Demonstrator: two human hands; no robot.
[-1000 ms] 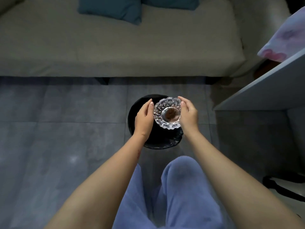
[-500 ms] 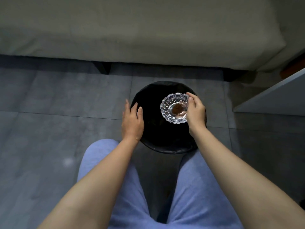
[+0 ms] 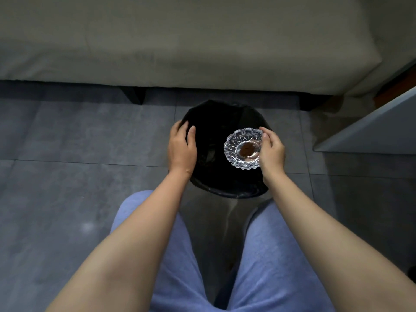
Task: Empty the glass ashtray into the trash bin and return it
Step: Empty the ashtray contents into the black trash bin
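Note:
A cut-glass ashtray (image 3: 243,147) with brown ash in its bowl hangs upright over the right half of a round black trash bin (image 3: 221,186) lined with a black bag. My right hand (image 3: 271,152) grips the ashtray by its right rim. My left hand (image 3: 182,149) rests on the bin's left rim, thumb inside the opening and fingers curled over the outer edge. The bin stands on the grey tiled floor between my knees and the sofa.
A beige sofa (image 3: 180,41) fills the top of the view, with dark legs (image 3: 135,95) just behind the bin. The corner of a grey table (image 3: 371,134) juts in at the right. My legs in blue trousers (image 3: 270,266) are below the bin.
My left hand let go of the ashtray and moved to the bin's left rim. My right hand alone now carries the ashtray, lower and further right over the bin. My view tipped down.

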